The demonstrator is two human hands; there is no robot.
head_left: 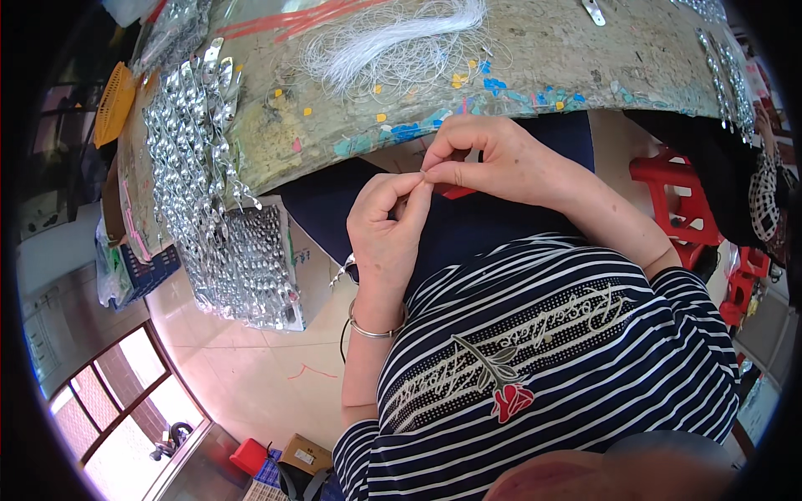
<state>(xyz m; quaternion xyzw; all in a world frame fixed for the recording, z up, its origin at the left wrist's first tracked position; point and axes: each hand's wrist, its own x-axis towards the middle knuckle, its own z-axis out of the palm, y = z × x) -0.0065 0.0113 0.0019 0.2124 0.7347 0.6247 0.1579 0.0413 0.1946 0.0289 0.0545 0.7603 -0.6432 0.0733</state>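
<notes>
My left hand (388, 219) and my right hand (505, 159) meet in front of my lap, just off the table's near edge. Thumb and forefinger of each are pinched together, fingertips touching those of the other hand. Whatever they grip at the tips is too small to make out. A small shiny silver piece (343, 269) hangs beside my left wrist; what it hangs from cannot be made out. Beyond my hands, a loose bundle of thin white line (401, 42) lies tangled on the worn table (276, 138).
Strings of twisted silver metal pieces (188, 125) drape over the table's left edge; more silver strings (725, 79) hang at the far right. A yellow basket (114, 104) is at the left. Red stools (681, 196) and another person's patterned sleeve (764, 196) are on the right.
</notes>
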